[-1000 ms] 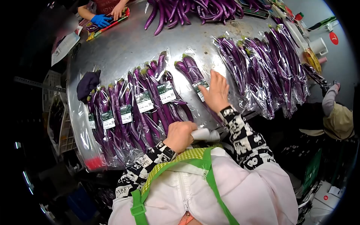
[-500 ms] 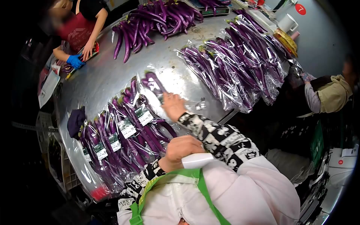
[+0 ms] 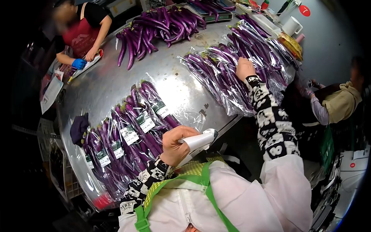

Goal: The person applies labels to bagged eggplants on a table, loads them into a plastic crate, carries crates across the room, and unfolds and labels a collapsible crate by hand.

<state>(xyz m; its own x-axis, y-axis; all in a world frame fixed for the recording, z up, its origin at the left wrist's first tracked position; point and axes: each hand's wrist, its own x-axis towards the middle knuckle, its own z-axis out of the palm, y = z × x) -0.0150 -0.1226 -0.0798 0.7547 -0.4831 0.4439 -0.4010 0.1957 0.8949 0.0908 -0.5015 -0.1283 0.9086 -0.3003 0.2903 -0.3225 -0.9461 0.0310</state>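
My left hand (image 3: 176, 145) is wrapped round a white roll (image 3: 198, 141) near my chest. My right hand (image 3: 245, 69) reaches onto the pile of bagged eggplants (image 3: 220, 73) at the right, its fingers bent against a bag; whether they grip it cannot be made out. These bags show no labels. At the left, several bagged eggplants with green-and-white labels (image 3: 129, 135) lie side by side. The labelled bag (image 3: 156, 101) at the right end of that row lies against its neighbour.
Loose eggplants (image 3: 154, 29) are heaped at the back of the metal table (image 3: 92, 91), beside a scale (image 3: 216, 17). A dark cloth bundle (image 3: 79, 129) sits at the left edge. One co-worker (image 3: 83, 33) stands back left, another person (image 3: 340, 102) at the right. A white mug (image 3: 292, 26) is back right.
The single labelled bag has shifted left against the row. My right hand has left it and moved right onto the unlabelled bags. My left hand still holds the roll, and the view has turned.
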